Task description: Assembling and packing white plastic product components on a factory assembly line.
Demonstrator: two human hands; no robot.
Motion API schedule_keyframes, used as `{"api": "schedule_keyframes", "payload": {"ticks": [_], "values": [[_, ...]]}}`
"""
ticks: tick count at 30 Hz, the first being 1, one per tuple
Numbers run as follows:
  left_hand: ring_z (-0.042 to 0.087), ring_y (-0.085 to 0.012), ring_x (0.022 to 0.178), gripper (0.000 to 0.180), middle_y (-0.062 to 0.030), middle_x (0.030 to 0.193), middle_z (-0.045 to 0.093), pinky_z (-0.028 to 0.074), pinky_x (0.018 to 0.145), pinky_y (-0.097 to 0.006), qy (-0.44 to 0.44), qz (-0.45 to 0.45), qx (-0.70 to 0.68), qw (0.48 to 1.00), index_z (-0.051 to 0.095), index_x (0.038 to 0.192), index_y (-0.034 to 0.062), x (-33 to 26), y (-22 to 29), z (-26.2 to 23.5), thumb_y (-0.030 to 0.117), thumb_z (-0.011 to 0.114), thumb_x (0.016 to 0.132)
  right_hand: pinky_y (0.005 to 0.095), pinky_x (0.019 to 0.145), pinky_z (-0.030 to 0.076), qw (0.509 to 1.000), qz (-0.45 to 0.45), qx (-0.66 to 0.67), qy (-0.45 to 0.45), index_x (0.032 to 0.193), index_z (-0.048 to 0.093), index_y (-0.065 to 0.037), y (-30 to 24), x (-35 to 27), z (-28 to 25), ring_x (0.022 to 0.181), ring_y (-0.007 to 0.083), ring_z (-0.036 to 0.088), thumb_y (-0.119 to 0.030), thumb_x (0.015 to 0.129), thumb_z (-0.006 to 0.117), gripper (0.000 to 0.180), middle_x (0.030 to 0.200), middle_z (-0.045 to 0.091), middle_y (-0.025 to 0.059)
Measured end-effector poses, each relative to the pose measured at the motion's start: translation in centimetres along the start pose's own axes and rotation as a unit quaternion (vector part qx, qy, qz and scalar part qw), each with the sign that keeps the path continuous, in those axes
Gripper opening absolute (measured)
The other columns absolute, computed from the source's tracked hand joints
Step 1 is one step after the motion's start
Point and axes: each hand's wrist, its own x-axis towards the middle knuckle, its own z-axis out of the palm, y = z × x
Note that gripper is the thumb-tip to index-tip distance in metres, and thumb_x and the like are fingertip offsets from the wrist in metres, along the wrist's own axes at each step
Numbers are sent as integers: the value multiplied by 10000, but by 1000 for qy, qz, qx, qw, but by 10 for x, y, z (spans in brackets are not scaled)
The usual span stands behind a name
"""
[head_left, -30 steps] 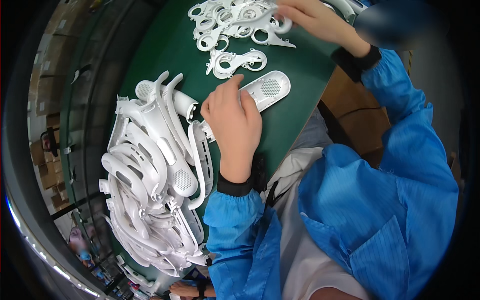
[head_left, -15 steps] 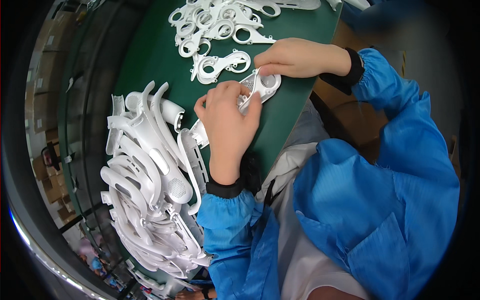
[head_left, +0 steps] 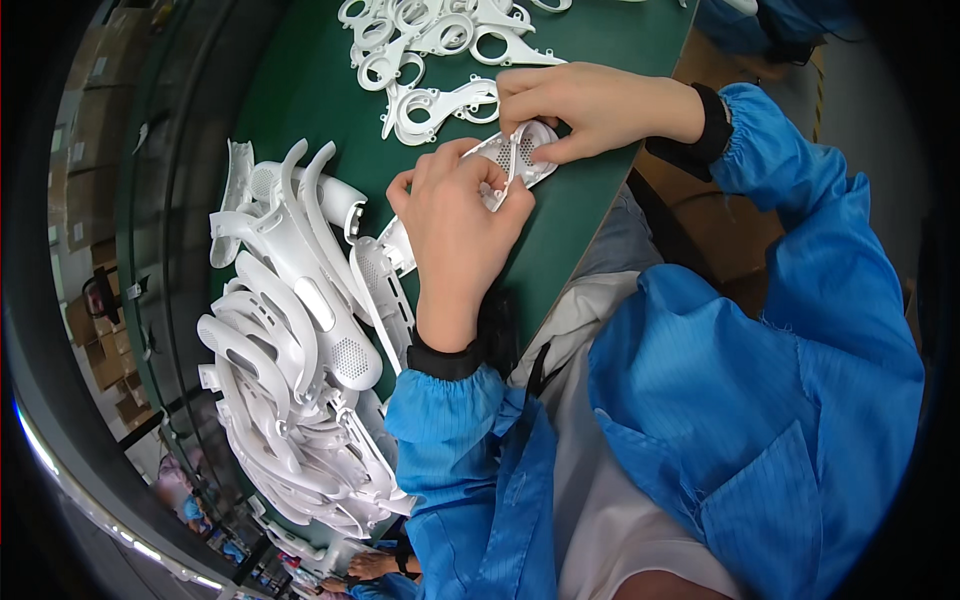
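Observation:
A long white plastic shell (head_left: 530,142) with a perforated rounded end lies tilted over the green table. My left hand (head_left: 455,235) is closed round its middle, fingers on one side and thumb on the other. My right hand (head_left: 595,105) grips the rounded end, with the thumb at the inner perforated area and the fingers at the far rim. A thin white strip crosses the shell between both hands; whether it belongs to a separate insert I cannot tell. Just beyond my hands lie loose white ring-shaped brackets (head_left: 420,110), several overlapping. My left palm hides the shell's middle.
At the left, a heap of curved white plastic shells (head_left: 290,400) spreads along the green table (head_left: 560,235), close to my left forearm. Cardboard boxes (head_left: 95,210) stand beyond the table. At the bottom, another person's hand (head_left: 370,565) shows.
My right hand has shifted its grip, its thumb now inside the rounded end. The flat ring seen over that end no longer shows flat, and more perforated surface is visible.

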Motion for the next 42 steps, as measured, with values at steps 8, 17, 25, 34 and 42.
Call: {"api": "schedule_keyframes", "payload": {"ticks": [8,17,25,34,42], "values": [[558,-230,976,190,-60,1030,636,276,929,-381,-18,3,31,999,580,719,52,-2,7,-3,204,684,673,397,655,459,998,44,18,-35,986,505,-66,-7,10,0,790,294,596,-166,689,683,361,853,567,98],[641,-318,681,225,-114,741,626,439,620,-432,-50,-53,143,987,590,820,47,10,20,-9,197,726,722,399,639,456,997,47,48,-27,892,654,-21,5,15,2,735,295,611,-281,715,706,318,769,630,136],[520,-293,1020,450,-106,1062,574,342,886,-426,162,88,14,983,578,1127,67,-4,23,-10,241,711,734,342,546,420,998,8,47,-32,770,610,14,-4,3,-38,571,233,544,-256,810,662,277,630,568,105],[551,-266,748,59,-116,764,536,437,656,-356,176,8,-359,917,552,839,8,-19,-4,37,8,567,782,194,345,220,942,307,131,42,797,616,-51,31,32,-136,401,-4,351,-411,867,629,367,549,448,-75],[533,-296,728,49,-107,733,526,433,635,-397,166,20,-331,929,537,783,24,-13,-14,39,24,577,755,245,375,226,926,315,121,172,892,626,-34,101,230,-97,411,56,355,-356,856,668,327,553,447,-30]]}}
